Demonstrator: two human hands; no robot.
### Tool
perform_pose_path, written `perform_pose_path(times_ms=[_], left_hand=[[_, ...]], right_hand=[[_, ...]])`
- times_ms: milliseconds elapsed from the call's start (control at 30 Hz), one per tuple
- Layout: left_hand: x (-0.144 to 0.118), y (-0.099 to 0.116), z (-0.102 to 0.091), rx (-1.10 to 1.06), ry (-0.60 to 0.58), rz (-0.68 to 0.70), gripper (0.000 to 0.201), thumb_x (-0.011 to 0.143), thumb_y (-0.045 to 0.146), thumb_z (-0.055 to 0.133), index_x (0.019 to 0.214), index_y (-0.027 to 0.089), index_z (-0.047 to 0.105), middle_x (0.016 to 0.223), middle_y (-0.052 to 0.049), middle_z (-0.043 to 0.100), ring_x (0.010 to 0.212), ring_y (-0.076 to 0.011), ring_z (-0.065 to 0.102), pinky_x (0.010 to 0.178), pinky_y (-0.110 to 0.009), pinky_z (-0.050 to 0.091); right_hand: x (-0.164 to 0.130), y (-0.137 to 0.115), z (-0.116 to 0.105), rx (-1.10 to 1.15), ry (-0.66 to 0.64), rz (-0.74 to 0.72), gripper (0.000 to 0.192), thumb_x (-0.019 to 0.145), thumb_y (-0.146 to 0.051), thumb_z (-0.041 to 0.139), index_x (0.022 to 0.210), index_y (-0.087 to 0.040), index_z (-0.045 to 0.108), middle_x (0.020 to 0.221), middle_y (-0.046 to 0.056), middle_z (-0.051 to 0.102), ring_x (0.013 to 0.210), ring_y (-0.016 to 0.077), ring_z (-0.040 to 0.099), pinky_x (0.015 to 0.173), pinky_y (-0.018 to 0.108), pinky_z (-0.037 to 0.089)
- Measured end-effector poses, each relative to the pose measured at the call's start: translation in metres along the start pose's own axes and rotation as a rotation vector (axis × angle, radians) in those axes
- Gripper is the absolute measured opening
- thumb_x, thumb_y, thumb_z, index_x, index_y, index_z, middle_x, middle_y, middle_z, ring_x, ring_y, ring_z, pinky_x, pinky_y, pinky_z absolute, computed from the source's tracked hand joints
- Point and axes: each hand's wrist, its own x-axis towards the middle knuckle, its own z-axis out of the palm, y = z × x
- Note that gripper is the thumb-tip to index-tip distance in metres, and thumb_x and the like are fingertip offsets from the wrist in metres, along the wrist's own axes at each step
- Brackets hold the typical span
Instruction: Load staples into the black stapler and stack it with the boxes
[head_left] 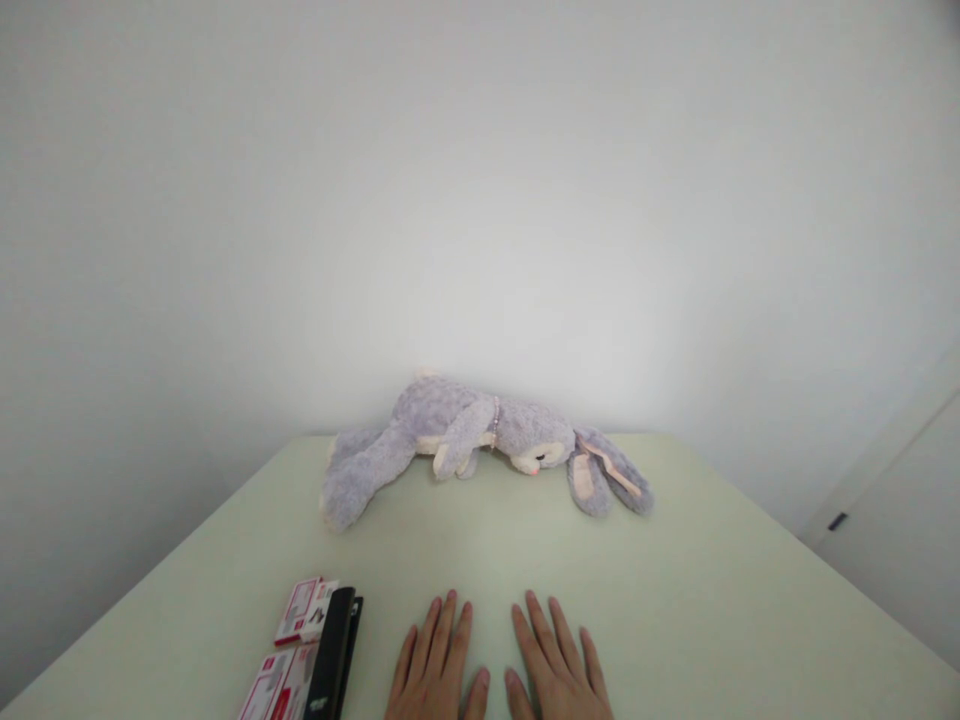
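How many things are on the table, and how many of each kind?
Plush bunny: 1
Black stapler: 1
Small red-and-white boxes: 2
Total: 4 things, besides the left hand and right hand lying flat on the pale green table.

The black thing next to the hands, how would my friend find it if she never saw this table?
Start at the pale green table and come to its near edge, where the left hand lies flat. Just left of that hand is the black stapler, long, narrow and dark. The small red-and-white boxes touching it are light.
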Motion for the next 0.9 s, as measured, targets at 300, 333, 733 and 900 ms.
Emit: perform_pose_path(times_ms=[300,333,733,900], left_hand=[[0.000,0.001,-0.001,-0.012,0.006,0.002,0.060,0.100,0.049,0.046,0.156,0.035,0.029,0.160,0.000,0.040,0.142,-0.0250,0.049,0.110,-0.040,0.046],[-0.001,0.001,-0.001,-0.011,0.002,0.003,0.060,0.100,0.049,0.046,0.156,0.035,0.029,0.160,0.000,0.040,0.142,-0.0249,0.049,0.110,-0.040,0.046],[-0.003,0.002,0.004,0.041,0.081,0.048,0.060,0.099,0.049,0.047,0.156,0.032,0.035,0.159,-0.001,0.042,0.140,-0.0263,0.051,0.107,-0.041,0.050],[-0.015,0.036,0.016,-0.045,0.056,-0.200,0.048,0.098,0.031,0.044,0.146,0.032,0.054,0.153,-0.001,0.052,0.143,-0.0297,0.047,0.116,-0.051,0.044]], right_hand=[[0.000,0.000,0.000,0.005,0.003,0.003,0.051,0.093,-0.042,0.048,0.144,-0.039,0.056,0.155,-0.005,0.044,0.142,0.0343,0.047,0.118,0.060,0.033],[0.000,0.000,0.001,0.000,0.004,-0.003,0.052,0.093,-0.042,0.049,0.144,-0.038,0.055,0.156,-0.005,0.043,0.142,0.0345,0.047,0.118,0.061,0.033],[0.000,0.001,0.001,0.038,0.005,0.024,0.051,0.095,-0.043,0.045,0.144,-0.039,0.057,0.155,-0.004,0.046,0.141,0.0346,0.048,0.117,0.062,0.032],[0.021,-0.033,-0.026,0.199,-0.141,-0.009,0.049,0.096,-0.047,0.047,0.139,-0.031,0.063,0.145,0.005,0.061,0.136,0.0354,0.054,0.108,0.054,0.045]])
